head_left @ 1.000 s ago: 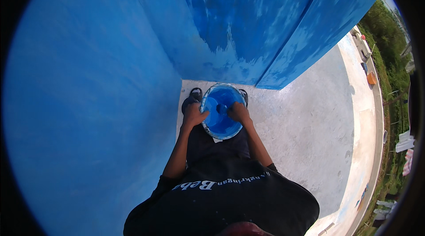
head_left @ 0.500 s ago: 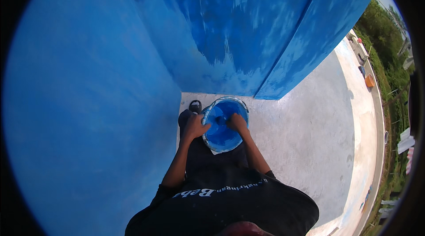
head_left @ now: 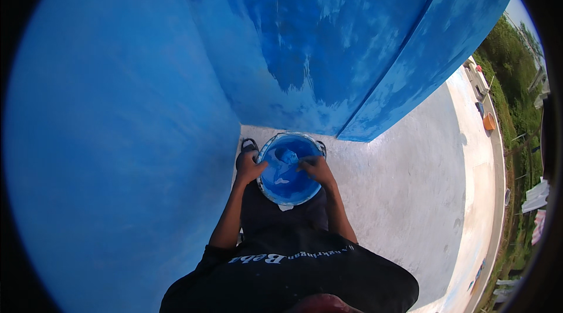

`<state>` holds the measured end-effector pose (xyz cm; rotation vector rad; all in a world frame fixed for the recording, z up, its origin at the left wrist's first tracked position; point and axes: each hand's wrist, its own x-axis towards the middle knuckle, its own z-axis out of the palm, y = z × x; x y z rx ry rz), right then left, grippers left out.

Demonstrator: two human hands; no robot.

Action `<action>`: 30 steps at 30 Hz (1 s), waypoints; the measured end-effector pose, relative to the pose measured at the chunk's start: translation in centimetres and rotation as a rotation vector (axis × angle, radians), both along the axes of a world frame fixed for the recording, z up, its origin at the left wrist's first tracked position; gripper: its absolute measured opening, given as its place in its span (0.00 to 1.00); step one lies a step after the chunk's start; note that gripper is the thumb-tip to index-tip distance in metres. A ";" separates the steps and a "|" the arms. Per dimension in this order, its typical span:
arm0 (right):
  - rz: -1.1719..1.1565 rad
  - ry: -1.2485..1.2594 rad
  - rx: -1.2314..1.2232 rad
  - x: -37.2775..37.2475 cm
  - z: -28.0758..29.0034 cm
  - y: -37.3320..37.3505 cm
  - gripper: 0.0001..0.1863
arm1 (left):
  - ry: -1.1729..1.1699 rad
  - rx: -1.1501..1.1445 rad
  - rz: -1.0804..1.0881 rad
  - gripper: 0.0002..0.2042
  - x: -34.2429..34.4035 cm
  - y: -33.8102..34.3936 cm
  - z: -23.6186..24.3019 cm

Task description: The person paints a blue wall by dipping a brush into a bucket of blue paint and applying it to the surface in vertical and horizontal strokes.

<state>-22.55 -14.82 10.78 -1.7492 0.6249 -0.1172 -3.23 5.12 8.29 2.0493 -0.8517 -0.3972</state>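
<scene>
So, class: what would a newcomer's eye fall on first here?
Probably the bright blue wall filling the left side, and the patchy blue wall at the top, with its darker streaks. Next, the round bucket, blue inside, just below the centre, between the person's left hand and right hand. A small orange container stands out near the far right edge.

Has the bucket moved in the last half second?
Yes: the bucket shifted slightly left, toward the left wall, judged against the floor-level wall corner.
</scene>
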 end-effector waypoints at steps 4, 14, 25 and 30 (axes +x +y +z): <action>0.013 -0.094 0.214 0.4 3.5 -0.1 0.15 | 0.268 -0.102 0.249 0.14 0.4 1.3 1.2; -0.049 -0.593 0.172 17.7 15.2 -1.4 0.21 | 0.406 -0.265 0.561 0.20 4.9 3.2 0.5; -0.413 -0.443 0.345 30.5 1.9 -5.6 0.23 | 0.542 -0.336 0.774 0.13 4.9 6.8 -11.6; -0.483 -0.333 0.422 30.1 -1.5 -7.8 0.22 | 0.479 -0.479 0.652 0.08 3.8 5.8 -14.3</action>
